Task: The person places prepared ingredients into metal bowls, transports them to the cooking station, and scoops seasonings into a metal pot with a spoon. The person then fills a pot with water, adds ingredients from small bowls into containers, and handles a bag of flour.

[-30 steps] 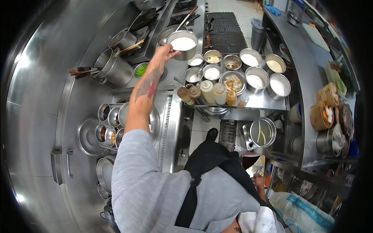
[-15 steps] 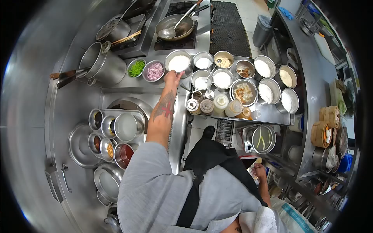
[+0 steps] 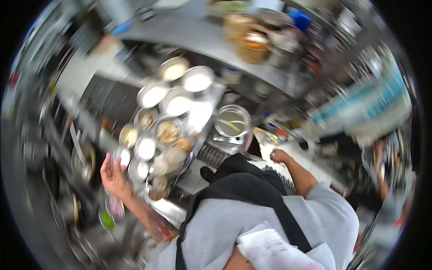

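My left hand is raised beside the metal bowls with its fingers apart and nothing in them. Close to its fingertips is a bowl of white powder. Below the hand, a bowl of chopped pink onion and a bowl of chopped greens show, both smeared. At my right side, my right hand has its fingers closed against a pale, shiny bag-like thing; blur hides its details.
Several more bowls, one of pale yellow paste, crowd the steel counter. A pot with green strips stands beyond my legs. Bamboo steamers sit on the far counter. Another person's arm appears at right.
The view has swung round to the right and blurred. My left hand has come away from the large bowl of white powder and opened. My right hand stays by my side.
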Motion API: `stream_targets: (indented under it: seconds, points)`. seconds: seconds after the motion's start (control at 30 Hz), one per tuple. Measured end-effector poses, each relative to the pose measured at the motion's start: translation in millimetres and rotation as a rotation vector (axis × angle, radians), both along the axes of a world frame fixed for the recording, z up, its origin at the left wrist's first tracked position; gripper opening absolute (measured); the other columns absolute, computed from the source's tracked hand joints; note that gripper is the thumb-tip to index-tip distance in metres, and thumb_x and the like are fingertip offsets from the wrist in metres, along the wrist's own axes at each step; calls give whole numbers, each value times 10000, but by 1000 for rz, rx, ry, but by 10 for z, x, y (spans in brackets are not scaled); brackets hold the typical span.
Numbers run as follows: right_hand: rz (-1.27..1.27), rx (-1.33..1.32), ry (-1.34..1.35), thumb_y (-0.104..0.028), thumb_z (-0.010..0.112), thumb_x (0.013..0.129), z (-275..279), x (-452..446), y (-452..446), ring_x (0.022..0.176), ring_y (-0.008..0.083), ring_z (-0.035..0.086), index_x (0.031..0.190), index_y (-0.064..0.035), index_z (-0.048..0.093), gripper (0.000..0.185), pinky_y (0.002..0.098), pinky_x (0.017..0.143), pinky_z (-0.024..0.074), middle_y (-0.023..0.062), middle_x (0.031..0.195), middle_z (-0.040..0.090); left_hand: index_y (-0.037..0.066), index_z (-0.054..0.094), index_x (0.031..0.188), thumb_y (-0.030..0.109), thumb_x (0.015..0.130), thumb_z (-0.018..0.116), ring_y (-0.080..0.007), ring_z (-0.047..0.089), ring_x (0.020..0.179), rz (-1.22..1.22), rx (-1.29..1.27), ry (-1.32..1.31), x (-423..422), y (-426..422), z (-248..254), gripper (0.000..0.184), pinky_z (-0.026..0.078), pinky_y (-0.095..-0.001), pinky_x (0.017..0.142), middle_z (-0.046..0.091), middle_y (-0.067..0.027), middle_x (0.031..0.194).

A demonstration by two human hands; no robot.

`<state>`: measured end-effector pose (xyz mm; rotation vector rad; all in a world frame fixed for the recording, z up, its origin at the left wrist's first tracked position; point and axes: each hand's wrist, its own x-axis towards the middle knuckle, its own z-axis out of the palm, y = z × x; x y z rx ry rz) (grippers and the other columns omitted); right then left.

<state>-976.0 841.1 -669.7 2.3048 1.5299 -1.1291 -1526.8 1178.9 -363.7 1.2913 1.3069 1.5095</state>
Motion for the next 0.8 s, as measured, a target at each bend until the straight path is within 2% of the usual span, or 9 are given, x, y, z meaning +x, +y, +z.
stream_targets:
  seconds: [0.03, 0.17, 0.37, 0.5, 0.6, 0.63, 0.73, 0.77, 0.8]
  points:
    - [-193, 86, 62, -288, 516, 763, 171, -62, -80, 749, 356, 670, 753, -49, 707, 306, 458, 716, 528, 170, 768, 694, 15, 516, 1301, 52, 861, 691, -230, 594, 1097, -120, 61, -8, 307, 50, -8, 476, 503, -318, 853, 550, -139, 1332]
    - [-707, 166, 202, -273, 566, 814, 278, -144, -568, 811, 282, 697, 979, -68, 715, 303, 365, 822, 529, 149, 840, 716, 5, 376, 1436, -23, 767, 738, -282, 364, 1368, -542, 87, -35, 1664, -53, 149, 761, 289, -446, 1117, 399, -130, 1484]
    - [-894, 257, 248, -232, 589, 832, 77, -125, -1821, 866, 290, 687, 1037, -27, 692, 309, 385, 820, 533, 178, 1011, 695, -8, 482, 1363, 123, 718, 819, -273, 440, 1324, -1175, 230, 92, 3888, -1038, 273, 739, 403, -441, 1048, 457, -173, 1436]
    - [-1157, 122, 321, -233, 592, 859, 346, 23, -2248, 966, 329, 656, 1078, 11, 659, 335, 420, 853, 511, 197, 1038, 681, -36, 570, 1260, 137, 785, 790, -248, 540, 1225, -1361, 272, 46, 5268, -1800, 82, 550, 430, -371, 1033, 565, -191, 1313]
    - [-740, 448, -74, -249, 608, 862, -406, 413, -2718, 796, 264, 677, 1115, -12, 659, 350, 362, 758, 519, 166, 933, 701, -53, 529, 1288, 207, 761, 819, -240, 599, 1130, -1354, 251, 66, 5973, -2361, 102, 656, 485, -353, 961, 587, -199, 1273]
    - [-1038, 369, 73, -229, 606, 856, 264, 469, -2500, 851, 293, 675, 1123, -34, 658, 334, 377, 784, 516, 182, 969, 696, -46, 496, 1323, 215, 756, 818, -218, 629, 1046, -1353, 280, 105, 6109, -2513, 100, 703, 504, -341, 906, 622, -178, 1220]
    - [-1058, 688, -160, -243, 612, 875, 665, 990, -2422, 819, 259, 676, 1131, -30, 640, 334, 353, 755, 519, 149, 934, 705, 6, 729, 930, 218, 803, 739, -130, 611, 577, -1409, 213, 232, 6371, -2726, -253, 247, 484, -294, 580, 704, -113, 725]
    - [-1231, 734, -181, -265, 615, 868, 1381, 1046, -2283, 903, 343, 658, 1070, -32, 649, 310, 400, 794, 512, 203, 950, 681, 6, 727, 938, 218, 807, 739, -116, 557, 545, -1411, 279, 239, 6353, -2745, -307, 250, 462, -294, 559, 706, -112, 731]
    - [-1313, 1069, -236, -220, 600, 900, 1662, 1144, -2243, 883, 291, 674, 1086, -41, 646, 262, 366, 769, 516, 192, 935, 684, 1, 722, 942, 217, 815, 735, -109, 521, 539, -1430, 318, 197, 6289, -2761, -286, 251, 449, -289, 556, 706, -109, 730]
